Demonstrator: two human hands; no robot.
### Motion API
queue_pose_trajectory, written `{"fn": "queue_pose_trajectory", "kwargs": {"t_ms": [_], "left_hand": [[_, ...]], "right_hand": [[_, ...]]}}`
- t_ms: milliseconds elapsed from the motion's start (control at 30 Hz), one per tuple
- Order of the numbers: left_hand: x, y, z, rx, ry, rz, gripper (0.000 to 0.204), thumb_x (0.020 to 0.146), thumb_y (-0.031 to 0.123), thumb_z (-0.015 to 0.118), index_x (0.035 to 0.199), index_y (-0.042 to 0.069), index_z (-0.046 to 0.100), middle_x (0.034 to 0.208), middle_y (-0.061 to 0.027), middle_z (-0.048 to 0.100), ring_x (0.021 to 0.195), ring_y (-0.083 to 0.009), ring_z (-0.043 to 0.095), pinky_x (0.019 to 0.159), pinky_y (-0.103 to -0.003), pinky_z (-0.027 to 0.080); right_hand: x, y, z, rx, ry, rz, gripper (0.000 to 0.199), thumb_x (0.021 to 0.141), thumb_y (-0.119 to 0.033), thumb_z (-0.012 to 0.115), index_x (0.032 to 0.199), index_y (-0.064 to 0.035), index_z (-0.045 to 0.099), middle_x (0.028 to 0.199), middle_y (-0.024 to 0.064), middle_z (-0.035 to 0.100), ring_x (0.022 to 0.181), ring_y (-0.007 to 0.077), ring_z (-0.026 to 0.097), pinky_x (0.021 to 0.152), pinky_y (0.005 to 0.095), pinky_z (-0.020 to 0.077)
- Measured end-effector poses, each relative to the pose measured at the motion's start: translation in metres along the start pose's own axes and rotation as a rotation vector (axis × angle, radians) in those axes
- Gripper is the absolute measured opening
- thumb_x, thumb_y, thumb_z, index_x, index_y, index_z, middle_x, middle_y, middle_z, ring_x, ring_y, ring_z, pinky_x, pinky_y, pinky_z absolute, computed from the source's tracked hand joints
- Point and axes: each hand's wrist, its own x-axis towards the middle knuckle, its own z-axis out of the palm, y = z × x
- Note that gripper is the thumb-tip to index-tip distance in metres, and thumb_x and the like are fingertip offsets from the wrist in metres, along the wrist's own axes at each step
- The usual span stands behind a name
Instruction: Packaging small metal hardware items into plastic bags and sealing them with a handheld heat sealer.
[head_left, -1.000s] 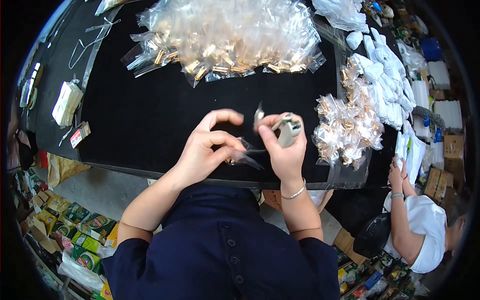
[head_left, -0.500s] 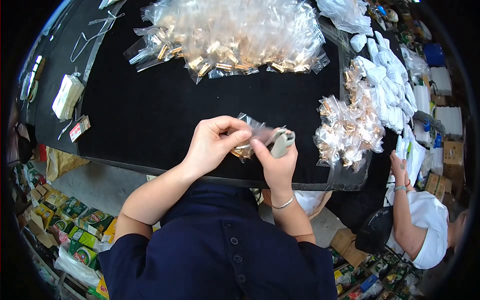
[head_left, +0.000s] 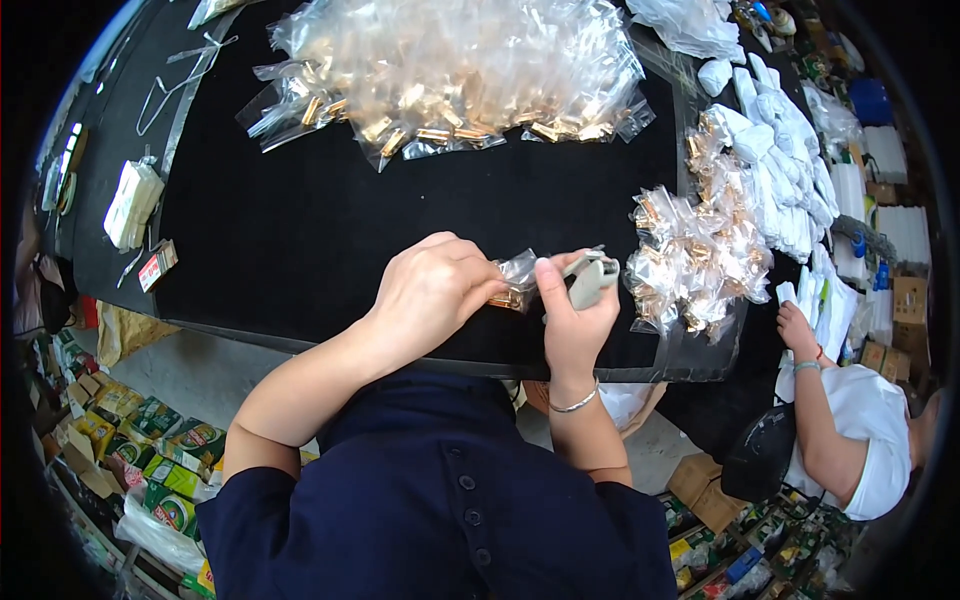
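Right now, a small clear packet [head_left: 517,287] with gold-coloured pieces in it sits between the two hands, over the near part of the black table [head_left: 290,230]. The left hand [head_left: 425,285], at the packet's 9 o'clock, is closed narrow, thumb and fingertips pinching the plastic. At 4 o'clock the right hand [head_left: 577,325] is curled round a pale, stapler-like tool [head_left: 592,283], its thumb close to the packet's far edge; whether that thumb touches the film I cannot tell.

Thin, slick film seems the weak point here: should the left pinch slacken, the packet could twist and its pieces slide toward the loose edge. With the tool so near, a small misalignment could catch a fingertip or crease the plastic crookedly.

Further out, a big heap of clear packets [head_left: 460,75] lies toward 12 o'clock, and a smaller pile of bunched packets [head_left: 695,265] at 3; a reach to the right with a careless elbow might drag some out of place. White bundles [head_left: 785,165] are at 2 o'clock, a white stack [head_left: 133,205] just past 9, and a co-worker [head_left: 855,430] around 4.
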Motion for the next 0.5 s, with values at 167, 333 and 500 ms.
{"fn": "queue_pose_trajectory", "kwargs": {"t_ms": [167,333,500], "left_hand": [[0.025,0.019,0.010,0.048,-0.107,0.120,0.007,0.076,0.009,0.077,0.082,0.006,0.073,0.083,-0.0056,0.069,0.076,-0.0234,0.065,0.066,-0.035,0.053],[0.037,0.034,0.028,0.019,-0.184,0.114,0.009,0.077,0.016,0.076,0.081,0.009,0.072,0.078,-0.0039,0.065,0.079,-0.0239,0.063,0.068,-0.036,0.052],[0.079,0.014,0.032,-0.146,-0.012,0.167,0.019,0.075,0.010,0.078,0.093,0.006,0.072,0.089,-0.0078,0.068,0.084,-0.0283,0.065,0.075,-0.038,0.053]], "right_hand": [[0.016,-0.002,-0.014,-0.420,0.059,-0.765,0.017,0.088,-0.002,0.070,0.095,-0.0026,0.054,0.083,0.0060,0.059,0.075,0.0130,0.058,0.069,0.0251,0.0478],[0.018,-0.003,-0.032,-0.331,-0.026,-0.558,0.018,0.087,-0.006,0.073,0.092,-0.0030,0.056,0.077,0.0062,0.058,0.066,0.0152,0.056,0.063,0.0276,0.0481],[0.065,-0.024,-0.053,-0.431,0.258,-0.485,0.019,0.087,-0.009,0.075,0.094,-0.0024,0.059,0.081,0.0073,0.062,0.071,0.0129,0.060,0.068,0.0267,0.0504]]}}
